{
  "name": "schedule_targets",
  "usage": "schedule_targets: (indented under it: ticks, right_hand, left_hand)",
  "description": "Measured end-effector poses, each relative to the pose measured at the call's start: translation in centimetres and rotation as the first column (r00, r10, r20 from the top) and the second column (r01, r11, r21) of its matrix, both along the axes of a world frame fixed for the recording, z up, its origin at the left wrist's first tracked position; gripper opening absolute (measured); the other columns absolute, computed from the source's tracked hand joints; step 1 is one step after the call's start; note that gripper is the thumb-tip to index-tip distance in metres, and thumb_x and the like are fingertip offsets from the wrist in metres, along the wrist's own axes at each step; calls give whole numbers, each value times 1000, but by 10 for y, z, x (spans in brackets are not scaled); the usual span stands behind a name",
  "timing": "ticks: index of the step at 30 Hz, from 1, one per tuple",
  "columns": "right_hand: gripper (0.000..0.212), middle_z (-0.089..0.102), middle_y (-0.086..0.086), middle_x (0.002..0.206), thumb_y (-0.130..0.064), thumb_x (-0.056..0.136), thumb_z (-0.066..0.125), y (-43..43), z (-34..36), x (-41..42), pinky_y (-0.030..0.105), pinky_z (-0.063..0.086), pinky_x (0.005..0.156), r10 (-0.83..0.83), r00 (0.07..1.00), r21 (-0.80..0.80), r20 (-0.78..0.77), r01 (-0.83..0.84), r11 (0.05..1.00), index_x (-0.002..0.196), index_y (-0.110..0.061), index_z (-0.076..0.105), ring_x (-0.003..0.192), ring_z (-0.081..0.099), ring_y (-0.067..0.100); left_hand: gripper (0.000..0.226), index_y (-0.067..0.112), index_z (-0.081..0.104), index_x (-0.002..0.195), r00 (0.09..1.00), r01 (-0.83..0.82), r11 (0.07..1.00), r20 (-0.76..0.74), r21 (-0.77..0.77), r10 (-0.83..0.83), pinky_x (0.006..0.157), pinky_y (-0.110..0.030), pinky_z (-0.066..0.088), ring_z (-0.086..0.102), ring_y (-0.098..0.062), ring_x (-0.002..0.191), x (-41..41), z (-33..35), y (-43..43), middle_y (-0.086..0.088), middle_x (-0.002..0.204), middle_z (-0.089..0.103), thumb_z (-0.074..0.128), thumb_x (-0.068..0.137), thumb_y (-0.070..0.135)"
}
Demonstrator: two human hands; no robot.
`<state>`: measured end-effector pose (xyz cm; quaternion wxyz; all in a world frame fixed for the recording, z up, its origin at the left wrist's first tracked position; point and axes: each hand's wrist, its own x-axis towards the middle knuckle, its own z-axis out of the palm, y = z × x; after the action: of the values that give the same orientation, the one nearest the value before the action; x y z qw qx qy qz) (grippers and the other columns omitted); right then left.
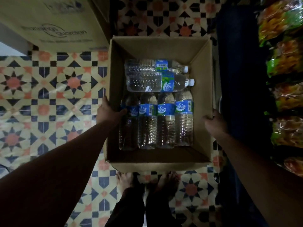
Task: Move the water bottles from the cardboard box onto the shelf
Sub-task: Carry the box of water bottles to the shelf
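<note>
An open cardboard box (159, 45) sits on the patterned floor in front of my feet. Inside lie several clear water bottles with blue and green labels: a row side by side (165, 118) near me, and two more (147, 82) lying crosswise behind them, white caps to the right. My left hand (109, 112) grips the box's left wall, thumb inside beside the leftmost bottle. My right hand (214, 122) grips the right wall, fingers curled over its rim.
A large closed cardboard carton (54, 23) stands at the upper left. A dark shelf unit (239, 71) runs along the right, with several green and orange snack bags (285, 63) beyond it. My bare feet (147, 181) stand just behind the box.
</note>
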<state>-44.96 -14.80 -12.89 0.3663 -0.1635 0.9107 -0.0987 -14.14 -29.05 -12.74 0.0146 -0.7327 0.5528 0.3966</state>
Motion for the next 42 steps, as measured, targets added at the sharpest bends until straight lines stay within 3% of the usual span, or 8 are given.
schedule_targets:
  ticks: [4, 9, 16, 23, 31, 34, 37, 42]
  right_hand:
    - [41, 66, 14, 119, -6, 86, 48, -6, -11, -4, 44, 53, 92, -66, 998, -35, 11, 66, 997, 124, -12, 62, 108, 62, 36]
    - [34, 64, 24, 120, -12, 91, 56, -14, -22, -5, 42, 51, 87, -32, 993, 7, -116, 33, 999, 120, 4, 63, 110, 62, 41]
    - [35, 60, 31, 118, -16, 92, 61, -16, -20, 6, 44, 50, 84, 3, 957, -1, -290, -4, 1000, 116, 10, 61, 111, 59, 43]
    - [26, 68, 29, 104, -8, 90, 60, -4, 2, 26, 30, 41, 67, 29, 952, -30, -304, -40, 999, 102, 13, 66, 100, 66, 39]
    - [30, 67, 27, 108, -16, 90, 63, 27, 35, 62, 31, 47, 71, 50, 972, 51, -229, -39, 998, 106, 10, 67, 103, 65, 37]
    - [39, 61, 27, 120, -22, 90, 64, 42, 50, 79, 40, 51, 84, 61, 972, 91, -226, -42, 995, 114, 8, 61, 111, 59, 39]
    - [43, 47, 24, 139, -23, 94, 59, 58, 67, 99, 34, 41, 97, 105, 971, 129, -214, -79, 988, 125, 6, 55, 128, 46, 35]
    - [34, 64, 22, 118, -24, 90, 64, 90, 75, 128, 36, 48, 82, 74, 978, 127, -196, -49, 991, 112, 3, 64, 109, 60, 37]
  left_hand:
    - [65, 18, 45, 136, 993, 56, 998, 106, -7, -55, 86, -49, 56, 65, -33, 105, 12, -12, -3, -13, 123, 64, 75, 82, 39]
    - [54, 14, 47, 126, 963, 174, 984, 215, -27, -164, 78, -47, 59, 66, -31, 92, 20, -21, -11, -10, 104, 64, 65, 88, 48]
    - [14, -2, 66, 100, 973, 196, 981, 127, -6, -194, 73, -40, 57, 66, -30, 83, 18, -22, -25, -17, 92, 67, 62, 92, 9]
    - [20, -3, 67, 97, 976, 182, 983, 123, 14, -183, 72, -46, 61, 69, -34, 84, 42, -11, -20, -21, 95, 68, 72, 83, 10]
    - [13, 1, 63, 96, 960, 220, 974, 166, 52, -226, 56, -35, 56, 66, -25, 77, 87, 19, 12, -18, 92, 67, 69, 85, 4]
    - [15, -1, 64, 97, 947, 223, 972, 219, 77, -235, 64, -41, 59, 67, -30, 80, 104, 34, 27, -19, 92, 66, 69, 85, 4]
    - [14, -3, 65, 95, 942, 217, 970, 237, 109, -238, 64, -40, 58, 66, -30, 79, 124, 47, 44, -17, 87, 63, 70, 84, 3]
    - [18, -8, 66, 92, 936, 224, 968, 251, 109, -245, 66, -43, 60, 67, -34, 78, 156, 68, 74, -22, 90, 66, 71, 83, 7]
